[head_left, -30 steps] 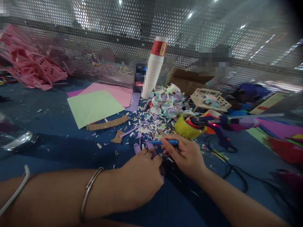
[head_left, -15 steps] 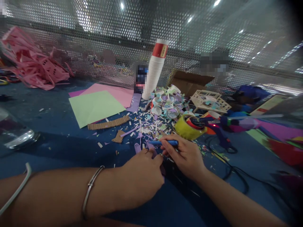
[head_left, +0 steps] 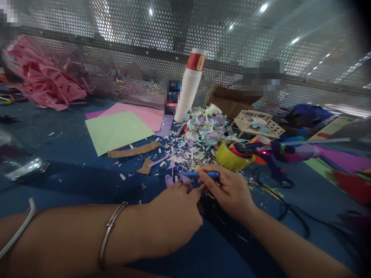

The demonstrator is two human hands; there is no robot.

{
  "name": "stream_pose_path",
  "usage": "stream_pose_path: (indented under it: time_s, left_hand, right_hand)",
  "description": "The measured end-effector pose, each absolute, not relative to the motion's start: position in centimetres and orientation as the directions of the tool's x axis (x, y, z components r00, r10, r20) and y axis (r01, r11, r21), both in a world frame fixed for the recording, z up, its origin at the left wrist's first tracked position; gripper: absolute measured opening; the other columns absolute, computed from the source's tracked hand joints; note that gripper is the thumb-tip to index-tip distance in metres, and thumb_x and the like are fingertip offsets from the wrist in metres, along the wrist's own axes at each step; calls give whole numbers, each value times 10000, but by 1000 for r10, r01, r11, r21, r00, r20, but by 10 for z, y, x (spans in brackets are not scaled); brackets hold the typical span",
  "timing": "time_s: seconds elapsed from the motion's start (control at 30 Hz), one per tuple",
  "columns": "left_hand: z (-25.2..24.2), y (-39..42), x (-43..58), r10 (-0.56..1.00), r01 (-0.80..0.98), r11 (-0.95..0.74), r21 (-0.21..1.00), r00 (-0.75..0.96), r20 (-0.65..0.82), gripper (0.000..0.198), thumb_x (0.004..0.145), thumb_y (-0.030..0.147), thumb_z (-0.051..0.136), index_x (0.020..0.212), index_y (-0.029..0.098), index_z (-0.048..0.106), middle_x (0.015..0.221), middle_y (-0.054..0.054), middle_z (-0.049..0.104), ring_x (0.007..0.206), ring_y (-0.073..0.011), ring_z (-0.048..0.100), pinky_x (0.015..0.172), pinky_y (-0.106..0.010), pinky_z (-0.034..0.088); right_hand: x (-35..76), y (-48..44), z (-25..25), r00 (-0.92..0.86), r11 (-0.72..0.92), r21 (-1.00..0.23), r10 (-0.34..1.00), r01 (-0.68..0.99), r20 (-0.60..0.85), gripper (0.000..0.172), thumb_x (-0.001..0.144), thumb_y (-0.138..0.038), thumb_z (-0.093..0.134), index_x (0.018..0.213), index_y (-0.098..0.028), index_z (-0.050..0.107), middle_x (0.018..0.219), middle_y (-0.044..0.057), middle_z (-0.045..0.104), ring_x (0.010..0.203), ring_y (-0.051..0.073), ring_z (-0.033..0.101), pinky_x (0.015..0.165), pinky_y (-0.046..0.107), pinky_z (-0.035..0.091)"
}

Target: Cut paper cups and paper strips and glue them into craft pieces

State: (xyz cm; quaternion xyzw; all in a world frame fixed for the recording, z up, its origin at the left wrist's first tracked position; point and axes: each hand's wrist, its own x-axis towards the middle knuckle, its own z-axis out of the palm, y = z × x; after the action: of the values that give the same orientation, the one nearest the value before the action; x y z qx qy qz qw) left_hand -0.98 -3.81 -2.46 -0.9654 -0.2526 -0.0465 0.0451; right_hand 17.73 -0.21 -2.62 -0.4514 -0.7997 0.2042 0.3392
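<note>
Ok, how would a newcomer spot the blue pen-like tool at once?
On the dark blue table, find the tall leaning stack of paper cups. Below it in view, past the scattered paper scraps, the right hand has the blue pen-like tool in its grip. Its slim, solid blue barrel sets it apart from the pale and purple scraps beside it.

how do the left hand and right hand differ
The left hand rests on purple paper, while the right hand holds a blue pen. The left has a silver bangle near its wrist; the right shows none. Both are ungloved and close together over the blue table.
</note>
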Motion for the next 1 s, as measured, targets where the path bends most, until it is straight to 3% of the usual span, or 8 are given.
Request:
stream_pose_path:
  time_s: [0.3, 0.5, 0.7, 1.0]
  left_hand:
    - [-26, -39, -11, 447, 455, -889, -59, 888, 111, 179, 888, 169, 580, 900, 104, 746, 901, -154, 709, 865, -290, 649, 738, -428, 522]
    - [-20, -38, -12, 467, 467, -883, -40, 884, 21, 140, 862, 165, 601, 845, 120, 733, 854, -120, 683, 853, -272, 634, 661, -392, 479]
    - [-13, -32, -12, 536, 539, -842, -29, 841, 77, 272, 936, 189, 485, 802, 150, 719, 803, -77, 692, 690, -198, 628, 540, -330, 410]
    - [-12, -4, -26, 701, 697, -701, 152, 633, 327, 275, 944, 248, 458, 952, 136, 709, 967, -101, 696, 966, -225, 634, 850, -357, 485]
  right_hand:
    - [177, -3, -28, -354, 496, -667, 867, 556, 350, 193, 978, -359, 544, 978, -222, 681, 776, 10, 742, 611, 141, 718, 590, 248, 565]
    - [182, -3, -27, -260, 521, -683, 852, 512, 455, 232, 977, -392, 567, 1032, -198, 684, 747, 17, 732, 605, 147, 707, 604, 254, 561]
    - [195, -2, -25, -251, 534, -591, 832, 605, 495, 285, 970, -407, 568, 1075, -179, 702, 811, 42, 743, 649, 151, 689, 637, 268, 538]
    - [221, 4, -13, -222, 424, -501, 884, 754, 412, 272, 923, -393, 577, 1063, -208, 719, 694, 12, 716, 452, 112, 548, 490, 248, 395]
